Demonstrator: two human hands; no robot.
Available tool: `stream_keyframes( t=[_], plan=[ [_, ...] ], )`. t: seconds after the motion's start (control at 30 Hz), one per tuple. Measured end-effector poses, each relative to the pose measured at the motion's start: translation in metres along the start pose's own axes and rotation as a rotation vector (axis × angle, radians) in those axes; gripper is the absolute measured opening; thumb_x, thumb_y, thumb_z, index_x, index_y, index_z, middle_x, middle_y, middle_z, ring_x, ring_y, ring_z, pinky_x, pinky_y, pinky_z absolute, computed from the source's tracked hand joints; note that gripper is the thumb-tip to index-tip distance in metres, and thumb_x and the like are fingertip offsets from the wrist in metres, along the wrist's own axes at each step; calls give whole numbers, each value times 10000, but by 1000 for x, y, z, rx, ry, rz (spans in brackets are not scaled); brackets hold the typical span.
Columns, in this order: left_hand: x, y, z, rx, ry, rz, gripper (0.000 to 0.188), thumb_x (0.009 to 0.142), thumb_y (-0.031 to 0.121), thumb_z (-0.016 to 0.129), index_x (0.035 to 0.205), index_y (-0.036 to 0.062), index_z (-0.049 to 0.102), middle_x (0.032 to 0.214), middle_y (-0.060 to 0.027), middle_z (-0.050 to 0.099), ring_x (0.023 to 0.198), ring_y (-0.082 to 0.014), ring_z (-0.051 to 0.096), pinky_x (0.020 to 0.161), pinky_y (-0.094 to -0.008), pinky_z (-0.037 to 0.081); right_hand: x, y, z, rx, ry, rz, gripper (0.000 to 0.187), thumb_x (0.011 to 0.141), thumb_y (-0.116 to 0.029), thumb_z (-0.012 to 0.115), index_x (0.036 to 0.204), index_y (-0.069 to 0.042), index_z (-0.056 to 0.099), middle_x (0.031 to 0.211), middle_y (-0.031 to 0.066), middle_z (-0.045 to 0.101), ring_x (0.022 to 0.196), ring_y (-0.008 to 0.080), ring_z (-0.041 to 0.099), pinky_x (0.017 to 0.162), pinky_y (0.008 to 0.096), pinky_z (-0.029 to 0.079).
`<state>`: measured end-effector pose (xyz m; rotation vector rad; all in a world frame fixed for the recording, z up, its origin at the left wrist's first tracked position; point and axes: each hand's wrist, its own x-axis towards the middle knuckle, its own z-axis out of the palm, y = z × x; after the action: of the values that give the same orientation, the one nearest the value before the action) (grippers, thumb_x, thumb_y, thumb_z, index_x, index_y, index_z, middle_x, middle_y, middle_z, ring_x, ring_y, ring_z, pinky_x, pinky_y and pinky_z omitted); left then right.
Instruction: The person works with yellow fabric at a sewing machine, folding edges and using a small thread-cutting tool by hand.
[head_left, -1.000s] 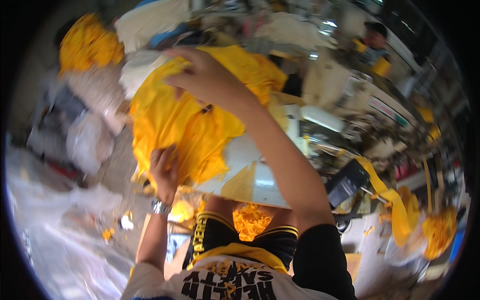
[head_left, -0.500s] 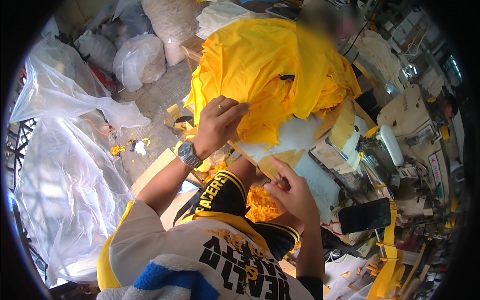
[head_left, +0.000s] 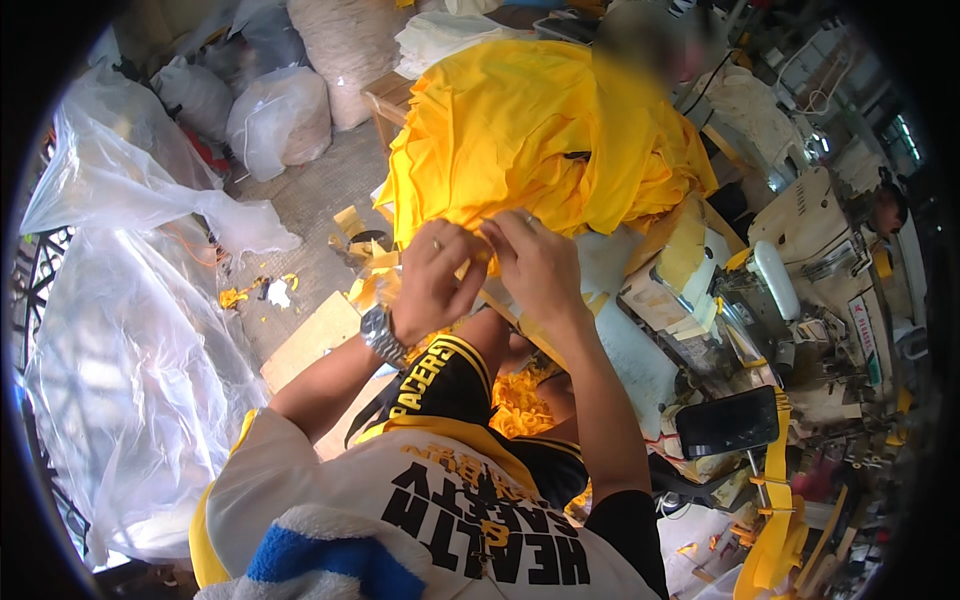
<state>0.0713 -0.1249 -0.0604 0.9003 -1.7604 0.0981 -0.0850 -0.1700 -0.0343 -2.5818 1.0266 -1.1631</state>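
A large heap of yellow cloth (head_left: 500, 120) lies in folds in front of me on a pale tabletop (head_left: 625, 345). My left hand (head_left: 440, 275), with a wristwatch and a ring, is closed at the near edge of the cloth, its fingers curled and pinching. My right hand (head_left: 537, 262) is right beside it, fingertips bent down to the same edge and nearly touching the left hand. A bit of yellow shows between the two hands. The fingers hide how much cloth is gripped, and whether anything small is in the right palm.
Sewing machines (head_left: 785, 275) stand on the right, a phone (head_left: 728, 422) on a holder before them. Clear plastic sheeting (head_left: 140, 380) hangs at the left; stuffed bags (head_left: 280, 120) sit behind. Yellow scraps (head_left: 525, 405) are piled below my hands. A blurred person (head_left: 655, 40) is beyond the cloth.
My right hand has moved up and left from near my lap to meet the left hand. The left hand has come slightly down, and the cloth edge is less stretched.
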Motion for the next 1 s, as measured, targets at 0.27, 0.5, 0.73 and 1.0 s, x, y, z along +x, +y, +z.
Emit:
stream_keyframes(
  t=[0.27, 0.5, 0.73, 1.0],
  plan=[
    [18, -15, 19, 67, -210, 225, 357, 742, 148, 692, 1098, 120, 680, 1091, -85, 601, 934, -276, 570, 800, -388, 453, -130, -34, -53, 461, -26, 691, 245, 845, -99, 734, 1021, -12, 588, 705, 35, 513, 608, 103, 470, 539, 248, 389],
    [161, -78, 130, -139, -665, 372, 190, 789, 108, 662, 964, 41, 694, 792, -93, 638, 786, -242, 618, 768, -364, 494, -124, -40, -32, 718, 71, 629, 273, 831, -95, 748, 1056, -10, 618, 720, -57, 482, 598, 16, 376, 527, 176, 314],
    [239, -60, 100, -482, -231, -95, 278, 865, 174, 649, 751, -70, 579, 596, -103, 554, 521, -132, 561, 530, -298, 455, 22, 24, 15, 495, 503, 319, 435, 782, -258, 806, 975, 67, 591, 787, 69, 577, 699, 139, 512, 645, 299, 453],
    [271, -64, 38, -415, -25, -98, 164, 859, 126, 687, 935, -17, 711, 737, -14, 655, 606, -74, 580, 569, -224, 450, 79, 30, 62, 145, 261, 377, 298, 793, -151, 736, 972, -21, 536, 926, 163, 581, 846, 351, 625, 719, 408, 510]
  ],
)
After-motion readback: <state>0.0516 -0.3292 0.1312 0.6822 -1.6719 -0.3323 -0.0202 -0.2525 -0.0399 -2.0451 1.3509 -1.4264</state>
